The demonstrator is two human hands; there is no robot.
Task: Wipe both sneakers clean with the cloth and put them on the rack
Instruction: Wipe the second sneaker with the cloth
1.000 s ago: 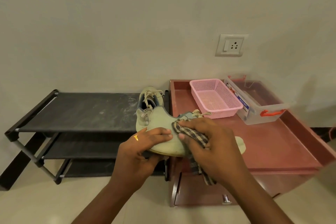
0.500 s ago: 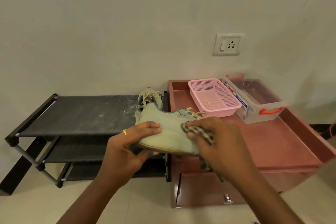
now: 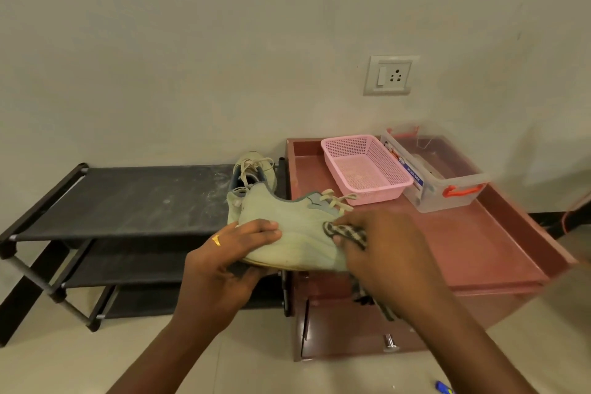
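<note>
Head view: the sneaker (image 3: 294, 233) is gripped in the left hand (image 3: 224, 262), fingers curled round it, before the rack (image 3: 128, 198). The cloth (image 3: 348, 232), pinched in the right hand (image 3: 387, 253), should be rubbed firmly along its side.

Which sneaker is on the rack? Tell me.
The back sneaker, standing on the rack; the front sneaker is held in the air.

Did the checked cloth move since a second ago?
Yes. The checked cloth slid right along the held sneaker, farther past the left edge of the red cabinet.
</note>
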